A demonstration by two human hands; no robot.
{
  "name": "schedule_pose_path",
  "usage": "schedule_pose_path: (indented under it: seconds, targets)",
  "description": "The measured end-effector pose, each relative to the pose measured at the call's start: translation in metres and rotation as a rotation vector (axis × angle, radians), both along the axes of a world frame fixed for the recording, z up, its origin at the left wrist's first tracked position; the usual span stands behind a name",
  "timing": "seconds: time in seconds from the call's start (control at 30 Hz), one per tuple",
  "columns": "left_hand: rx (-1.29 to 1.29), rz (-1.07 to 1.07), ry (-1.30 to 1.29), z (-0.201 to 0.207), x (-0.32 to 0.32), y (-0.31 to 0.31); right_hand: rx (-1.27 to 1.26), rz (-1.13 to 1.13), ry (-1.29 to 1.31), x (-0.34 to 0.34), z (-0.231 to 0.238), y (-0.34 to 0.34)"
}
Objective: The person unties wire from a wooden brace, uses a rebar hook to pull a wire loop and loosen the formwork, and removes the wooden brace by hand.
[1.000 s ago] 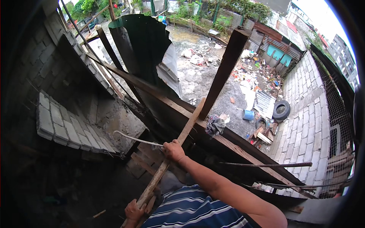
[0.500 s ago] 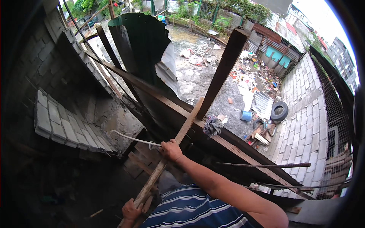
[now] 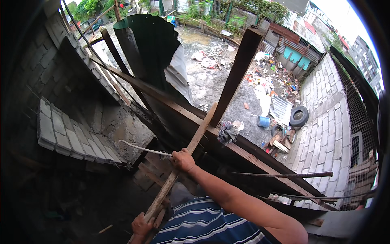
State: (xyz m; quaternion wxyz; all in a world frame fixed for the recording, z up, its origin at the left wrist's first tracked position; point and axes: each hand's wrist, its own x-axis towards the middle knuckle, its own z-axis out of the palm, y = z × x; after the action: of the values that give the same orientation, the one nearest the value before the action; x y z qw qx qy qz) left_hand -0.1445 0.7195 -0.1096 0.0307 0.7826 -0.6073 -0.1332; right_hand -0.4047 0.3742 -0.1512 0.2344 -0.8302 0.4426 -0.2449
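Several courses of rough grey concrete block make up the shaded wall [image 3: 42, 61] at far left, and below it a broken-edged block slab [image 3: 69, 132] juts out at a slant. Next comes a pale, bent rod [image 3: 140, 147], thin and hooked at its tip, with fine wire twisted near its inner end. At the lower edge the left hand [image 3: 141, 225] is closed, fingers wrapped around the lower part of a rough wooden pole [image 3: 164, 188]. The pole slants up and to the right in front of the person, past a dark green, ragged-edged metal sheet [image 3: 150, 53], and crosses a long timber beam [image 3: 170, 103]. Midway up it, the right hand [image 3: 183, 159] is closed firmly around the wood; the rod's inner end meets this hand, though whether the fingers hold it too cannot be told. A striped blue woven shirt [image 3: 207, 221] fills the bottom. The pole's squared upper end lies just beside the foot of a thick, dark post [image 3: 237, 77]. Further right are a crumpled grey cloth [image 3: 228, 133], a blue cylindrical bucket [image 3: 263, 121], a ribbed steel bar [image 3: 292, 175], a black rubber tyre [image 3: 299, 116] and a pale block wall [image 3: 321, 126].
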Motion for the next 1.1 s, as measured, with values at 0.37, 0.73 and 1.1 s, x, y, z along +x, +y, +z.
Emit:
schedule_pose_path:
  seconds: [0.37,0.73,1.1]
  targets:
    - [-0.008,0.021,-0.003,-0.006,0.0,0.005,0.005,-0.004,-0.008,-0.001,0.004,0.001]
    - [-0.051,0.019,0.012,0.001,-0.003,0.003,-0.124,-0.04,-0.02,0.003,-0.003,0.001]
    - [0.029,0.071,0.045,0.006,-0.004,0.0,-0.147,-0.041,0.014,0.005,-0.01,-0.001]
